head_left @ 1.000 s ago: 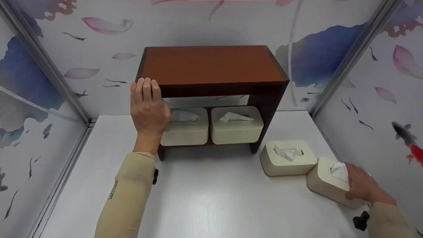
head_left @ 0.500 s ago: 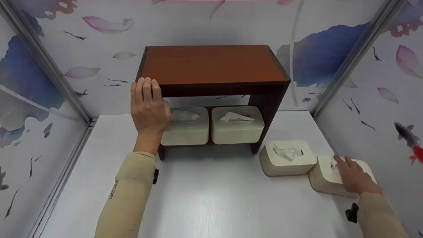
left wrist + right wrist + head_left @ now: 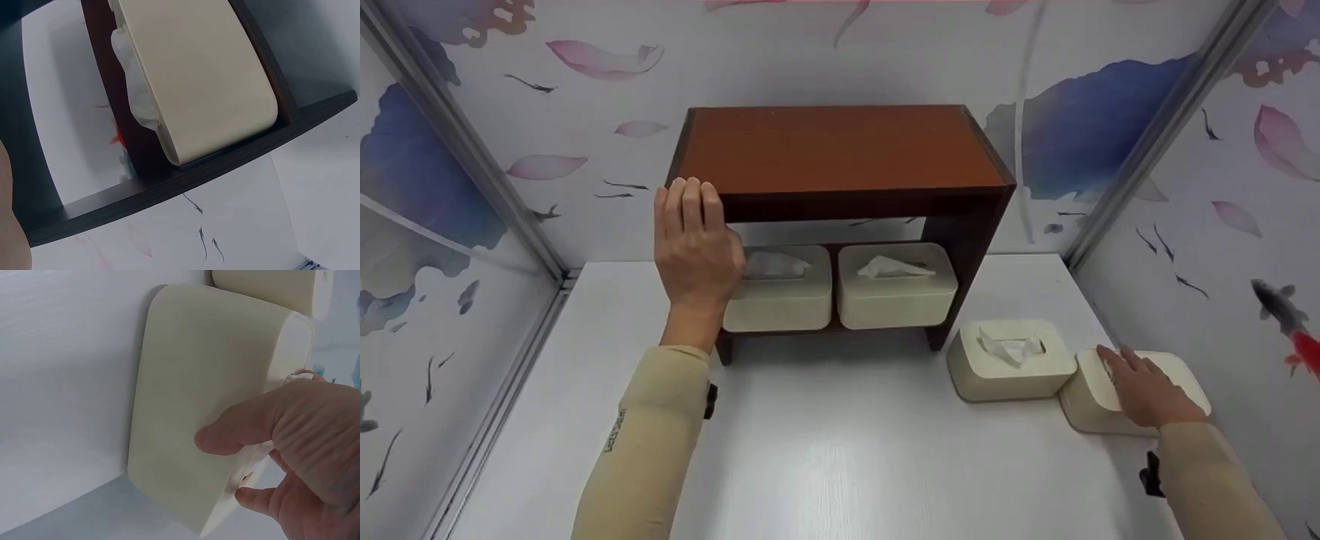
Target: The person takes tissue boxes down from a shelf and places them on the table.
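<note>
A brown wooden shelf (image 3: 840,150) stands at the back, holding two cream tissue boxes (image 3: 897,296) side by side on its lower board. My left hand (image 3: 697,251) rests against its upper left front corner, fingers straight and pointing up. The left wrist view shows the left tissue box (image 3: 202,79) on the board, with only part of the hand visible at the edge. Two more tissue boxes lie on the table to the right. On the outer tissue box (image 3: 191,382) rests my right hand (image 3: 1151,390), fingers stretched across its top and thumb against its front face.
The other loose tissue box (image 3: 1012,360) touches the outer one's left end and stands by the shelf's right leg. Patterned wall panels with metal posts (image 3: 1155,142) enclose the white table (image 3: 825,450) at the back and sides.
The outer tissue box has turned from a slant to nearly in line with its neighbour. My right hand has moved left and back along its top. The left hand stays in place.
</note>
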Tool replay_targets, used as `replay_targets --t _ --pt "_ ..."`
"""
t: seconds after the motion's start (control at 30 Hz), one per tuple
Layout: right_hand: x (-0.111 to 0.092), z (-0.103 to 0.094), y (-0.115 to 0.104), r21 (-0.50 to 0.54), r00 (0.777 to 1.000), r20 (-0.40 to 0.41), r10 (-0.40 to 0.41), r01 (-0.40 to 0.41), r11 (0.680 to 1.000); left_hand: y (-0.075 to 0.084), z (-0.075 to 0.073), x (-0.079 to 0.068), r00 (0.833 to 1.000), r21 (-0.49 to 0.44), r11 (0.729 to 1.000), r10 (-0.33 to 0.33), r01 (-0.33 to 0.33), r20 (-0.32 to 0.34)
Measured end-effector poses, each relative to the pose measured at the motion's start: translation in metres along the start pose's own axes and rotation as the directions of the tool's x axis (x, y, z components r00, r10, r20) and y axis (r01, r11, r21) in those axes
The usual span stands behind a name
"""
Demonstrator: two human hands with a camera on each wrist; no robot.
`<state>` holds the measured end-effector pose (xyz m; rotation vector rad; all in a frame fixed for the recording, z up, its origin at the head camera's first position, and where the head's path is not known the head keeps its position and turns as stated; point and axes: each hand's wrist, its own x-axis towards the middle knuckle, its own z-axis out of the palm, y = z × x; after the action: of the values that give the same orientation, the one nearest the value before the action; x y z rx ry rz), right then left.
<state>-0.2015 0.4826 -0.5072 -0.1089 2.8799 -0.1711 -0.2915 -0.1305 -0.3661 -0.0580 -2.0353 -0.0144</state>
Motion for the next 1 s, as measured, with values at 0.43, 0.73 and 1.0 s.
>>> replay_targets --t 0.43,0.73,1.0 --pt "0.019 -0.01 -0.01 -0.069 0.993 -0.094 -0.077 0.071 0.995 0.0 0.002 0.0 0.999 -0.009 1.0 0.009 -0.009 -0.033" --pt "0.035 -0.007 -0.012 -0.067 0.987 -0.133 -0.095 0.087 0.994 0.0 0.001 0.0 1.0 -0.005 1.0 0.004 -0.004 -0.016" --pt "0.043 -0.011 -0.013 -0.019 0.994 -0.087 -0.066 0.064 0.998 0.0 0.001 0.0 1.0 -0.001 1.0 0.005 -0.005 -0.021"
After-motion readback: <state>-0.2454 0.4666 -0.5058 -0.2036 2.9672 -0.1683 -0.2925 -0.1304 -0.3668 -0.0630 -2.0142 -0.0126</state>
